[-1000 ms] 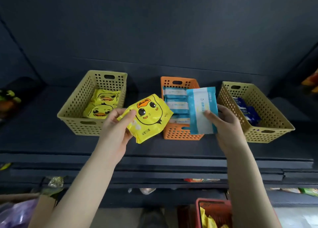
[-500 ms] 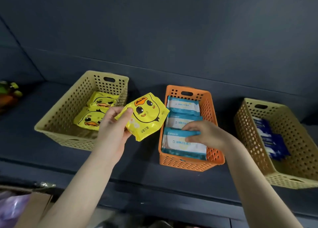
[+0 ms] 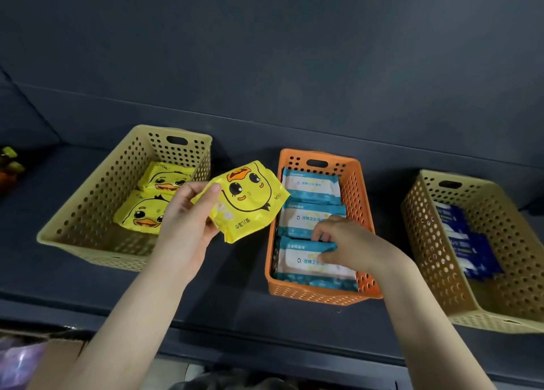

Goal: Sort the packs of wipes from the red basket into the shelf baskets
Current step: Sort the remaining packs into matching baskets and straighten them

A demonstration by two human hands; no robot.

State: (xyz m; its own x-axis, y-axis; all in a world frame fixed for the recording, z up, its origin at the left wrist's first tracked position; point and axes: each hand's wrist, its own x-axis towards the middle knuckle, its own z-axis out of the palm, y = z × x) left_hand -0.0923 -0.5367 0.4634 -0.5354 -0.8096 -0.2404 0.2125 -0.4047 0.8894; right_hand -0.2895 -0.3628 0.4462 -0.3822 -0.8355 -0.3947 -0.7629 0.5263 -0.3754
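Note:
My left hand [image 3: 182, 219] grips a yellow duck-face wipes pack [image 3: 244, 198], held in the air between the left tan basket [image 3: 79, 213] and the orange basket [image 3: 365, 213]. Two matching duck packs [image 3: 147, 210] lie in the left tan basket. My right hand [image 3: 344, 242] is inside the orange basket, fingers curled on the top edge of the nearest white-and-teal wipes pack [image 3: 306, 264]; two more such packs [image 3: 309, 201] lie behind it. The right tan basket [image 3: 426, 242] holds dark blue packs [image 3: 468, 242]. The red basket is out of view.
All three baskets stand on a dark shelf [image 3: 235, 310] against a dark back wall. Colourful items [image 3: 8, 166] sit at the far left of the shelf. A cardboard box with a plastic bag [image 3: 26, 360] is at the lower left, below the shelf edge.
My right hand has laid the white-and-teal pack into the front of the orange basket and still touches it. My left hand keeps the duck pack roughly in place. The view moved closer.

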